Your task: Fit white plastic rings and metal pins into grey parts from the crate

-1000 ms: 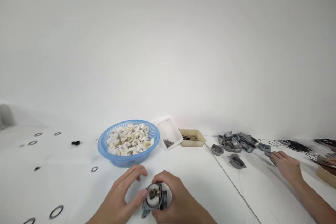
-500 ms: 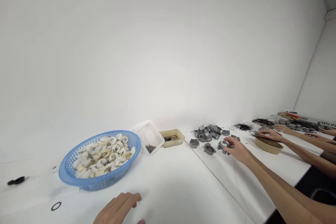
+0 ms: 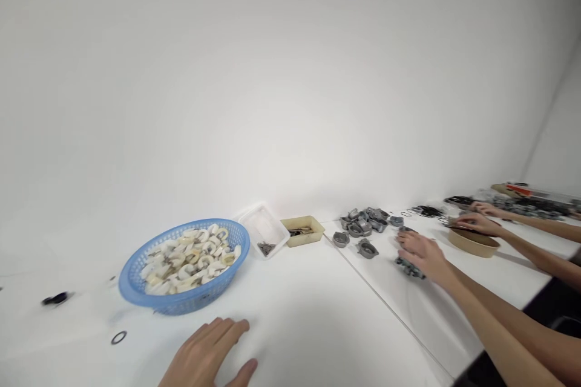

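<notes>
My left hand is at the bottom of the view, palm down over the white table. Its fingers stretch forward with the thumb apart, and nothing shows in it. Just beyond it stands a blue plastic basket, filled with white and yellowish curved plastic pieces. A thin dark ring lies flat to the left of the hand. My right hand is out of view.
Behind stand a white tray with small metal pins and a cream box with thin rods. Grey metal parts lie heaped at right. A co-worker's hands handle some; further co-workers' hands work near a tan bowl. Black pieces lie far left.
The view has shifted a little, so the basket appears further right and higher. More of my left hand and its thumb shows. The co-worker's hands have moved over the grey parts.
</notes>
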`<state>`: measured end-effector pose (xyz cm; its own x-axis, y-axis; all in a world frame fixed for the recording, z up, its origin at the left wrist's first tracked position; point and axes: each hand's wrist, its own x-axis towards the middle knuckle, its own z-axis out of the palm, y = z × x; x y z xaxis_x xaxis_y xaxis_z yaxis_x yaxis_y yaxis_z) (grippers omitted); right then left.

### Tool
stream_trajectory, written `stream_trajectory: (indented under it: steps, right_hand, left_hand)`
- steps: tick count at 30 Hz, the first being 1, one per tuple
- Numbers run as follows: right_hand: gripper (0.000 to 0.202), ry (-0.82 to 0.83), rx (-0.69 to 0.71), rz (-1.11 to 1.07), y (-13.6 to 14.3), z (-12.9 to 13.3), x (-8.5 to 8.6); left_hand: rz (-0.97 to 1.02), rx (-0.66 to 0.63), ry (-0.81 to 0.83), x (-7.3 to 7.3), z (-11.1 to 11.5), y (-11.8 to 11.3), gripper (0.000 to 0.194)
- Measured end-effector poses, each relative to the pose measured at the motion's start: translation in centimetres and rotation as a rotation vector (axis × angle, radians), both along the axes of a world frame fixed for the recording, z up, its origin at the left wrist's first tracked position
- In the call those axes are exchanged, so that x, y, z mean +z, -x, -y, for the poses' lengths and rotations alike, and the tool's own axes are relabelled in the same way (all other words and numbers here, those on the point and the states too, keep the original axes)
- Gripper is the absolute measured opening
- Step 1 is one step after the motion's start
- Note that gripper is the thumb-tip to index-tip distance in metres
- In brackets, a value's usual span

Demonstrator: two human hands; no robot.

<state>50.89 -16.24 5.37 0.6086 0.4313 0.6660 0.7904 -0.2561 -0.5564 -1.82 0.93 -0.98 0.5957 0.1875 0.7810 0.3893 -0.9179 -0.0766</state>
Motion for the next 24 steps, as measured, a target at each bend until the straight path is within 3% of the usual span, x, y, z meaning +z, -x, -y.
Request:
stream_trajectory:
  steps: [4,7,10,12,14,17,19,21,24]
  right_hand:
    - [0.045,-0.041,0.133,-0.081,0.9,-3.3,3.8]
    - [0.045,-0.043,0.324,-0.112,5.3,-7.6,4.0]
    - [0.038,0.067,0.666,0.025,12.9,-11.3,0.9]
    - [0.031,0.141,0.809,0.122,17.6,-12.8,-2.1]
    - [0.028,0.204,0.884,0.16,20.7,-13.7,-5.2]
    - [0.027,0.255,0.903,0.158,21.9,-14.3,-8.7]
    - [0.027,0.257,0.914,0.13,21.5,-14.1,-9.9]
    - [0.027,0.27,0.926,0.108,21.0,-13.6,-9.9]
    - [0.026,0.349,0.939,0.119,21.1,-12.5,-8.5]
  left_hand:
    - [-0.111,0.042,0.173,1.0,0.9,0.5,0.026]
    - [-0.165,0.086,0.301,1.8,1.1,0.7,0.018]
    - [-0.167,0.133,0.396,2.0,0.9,1.0,0.012]
    - [-0.155,0.156,0.427,1.9,0.8,1.0,0.012]
    - [-0.15,0.173,0.436,1.6,0.7,1.0,0.011]
    - [-0.155,0.186,0.439,0.9,0.6,0.6,0.011]
    - [-0.155,0.192,0.459,0.5,0.7,0.3,0.011]
    - [-0.154,0.204,0.507,0.3,0.8,0.1,0.011]
    - [-0.166,0.231,0.573,0.8,1.2,0.1,0.007]
